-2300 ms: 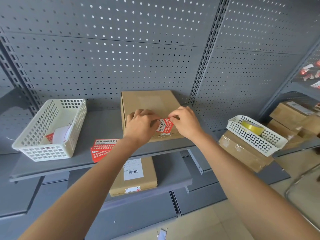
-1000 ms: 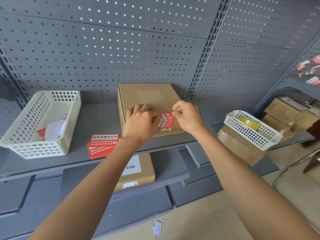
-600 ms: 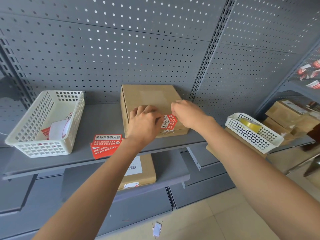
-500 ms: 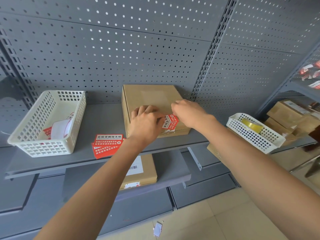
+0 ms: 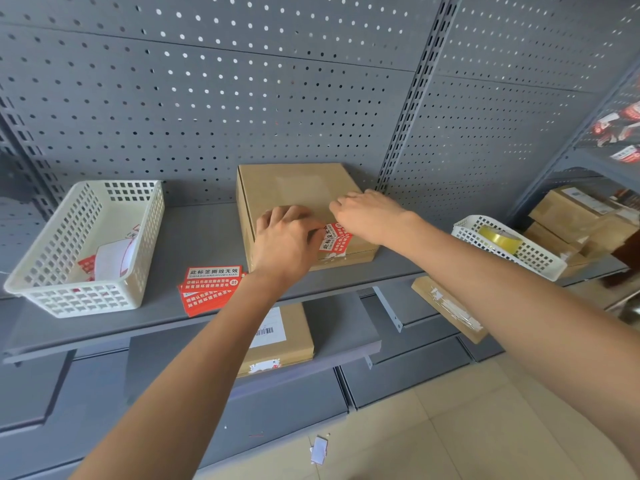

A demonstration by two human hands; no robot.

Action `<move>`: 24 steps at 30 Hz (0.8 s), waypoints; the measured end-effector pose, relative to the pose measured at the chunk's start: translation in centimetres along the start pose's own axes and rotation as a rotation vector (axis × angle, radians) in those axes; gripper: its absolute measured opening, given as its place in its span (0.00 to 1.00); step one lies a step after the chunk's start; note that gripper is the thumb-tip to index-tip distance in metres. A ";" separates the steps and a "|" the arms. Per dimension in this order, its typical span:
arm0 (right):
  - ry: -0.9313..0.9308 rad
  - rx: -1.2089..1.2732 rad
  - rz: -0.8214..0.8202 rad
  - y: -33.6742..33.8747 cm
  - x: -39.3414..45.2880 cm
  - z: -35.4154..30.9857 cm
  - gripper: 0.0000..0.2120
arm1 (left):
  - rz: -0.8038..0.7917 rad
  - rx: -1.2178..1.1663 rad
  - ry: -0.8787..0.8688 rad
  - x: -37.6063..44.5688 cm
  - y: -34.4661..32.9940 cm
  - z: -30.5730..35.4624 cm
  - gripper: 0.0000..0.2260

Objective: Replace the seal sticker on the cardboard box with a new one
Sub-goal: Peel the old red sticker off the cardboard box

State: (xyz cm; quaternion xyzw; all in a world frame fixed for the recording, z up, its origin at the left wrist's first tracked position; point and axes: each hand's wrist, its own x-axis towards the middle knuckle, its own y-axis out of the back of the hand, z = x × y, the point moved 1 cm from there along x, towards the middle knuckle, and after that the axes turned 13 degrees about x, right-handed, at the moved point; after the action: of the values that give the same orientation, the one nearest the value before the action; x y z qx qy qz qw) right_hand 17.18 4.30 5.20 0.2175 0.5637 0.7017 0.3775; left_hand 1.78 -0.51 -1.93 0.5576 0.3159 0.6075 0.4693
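Observation:
A flat cardboard box [image 5: 298,188] lies on the grey shelf [image 5: 201,237]. A red and white seal sticker [image 5: 335,241] sits tilted over the box's front top edge, with torn white scraps just below it on the front face. My left hand [image 5: 284,240] rests on the box top, its thumb and fingertips closed on the sticker's left corner. My right hand [image 5: 369,216] comes in from the right, and its fingers hold the sticker's upper end. A small stack of new red stickers [image 5: 212,289] lies on the shelf to the left of the box.
A white plastic basket [image 5: 86,299] with paper scraps stands at the shelf's left end. At the right, a second white basket [image 5: 526,258] holds a roll of tape [image 5: 498,239]. More cardboard boxes [image 5: 287,344] lie on the lower shelf and at the far right. Pegboard wall stands behind.
My right hand has shifted up and back over the box top and flattened, the sticker has tilted more, and my left hand has stayed on the box.

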 end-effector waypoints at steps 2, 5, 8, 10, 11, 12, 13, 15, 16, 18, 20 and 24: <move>-0.002 0.042 0.001 -0.1 0.2 0.2 0.10 | 0.003 -0.005 0.003 0.0 0.0 0.0 0.13; -0.009 0.101 0.013 -0.3 0.3 0.6 0.06 | 0.003 -0.011 0.005 0.0 0.0 0.0 0.12; -0.017 0.136 0.014 -0.3 0.2 0.7 0.04 | 0.007 -0.017 0.008 0.0 0.0 0.0 0.12; -0.024 0.170 0.015 -0.3 0.0 0.8 0.04 | 0.012 -0.016 0.008 0.0 0.0 0.0 0.12; -0.025 0.182 0.018 -0.3 -0.1 0.9 0.05 | 0.014 -0.016 0.008 0.0 0.1 0.0 0.12; -0.021 0.194 0.026 -0.3 -0.2 0.9 0.05 | 0.016 -0.018 0.008 -0.1 0.1 0.0 0.12; -0.016 0.205 0.038 -0.4 -0.3 1.0 0.05 | 0.017 -0.022 0.010 -0.1 0.1 0.0 0.12; -0.016 0.242 0.063 -0.6 -0.7 1.1 0.05 | 0.017 -0.027 0.007 -0.1 0.1 0.1 0.12; -0.022 0.262 0.069 -0.8 -0.8 1.1 0.04 | 0.016 -0.027 0.005 -0.1 0.1 0.1 0.12; -0.039 0.305 0.079 -1.0 -1.0 1.2 0.05 | 0.014 -0.027 0.004 -0.1 0.2 0.0 0.12; -0.057 0.376 0.121 -1.1 -1.2 1.5 0.06 | 0.009 -0.027 0.006 -0.1 0.2 0.0 0.12; -0.102 0.493 0.185 -1.7 -1.6 2.3 0.08 | 0.006 -0.021 0.002 -0.1 0.1 0.0 0.13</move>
State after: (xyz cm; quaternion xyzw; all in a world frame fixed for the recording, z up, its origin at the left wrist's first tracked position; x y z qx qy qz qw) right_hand 20.30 4.62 4.41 0.3888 0.6754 0.5630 0.2753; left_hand 1.74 -0.63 -1.86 0.5531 0.3081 0.6128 0.4729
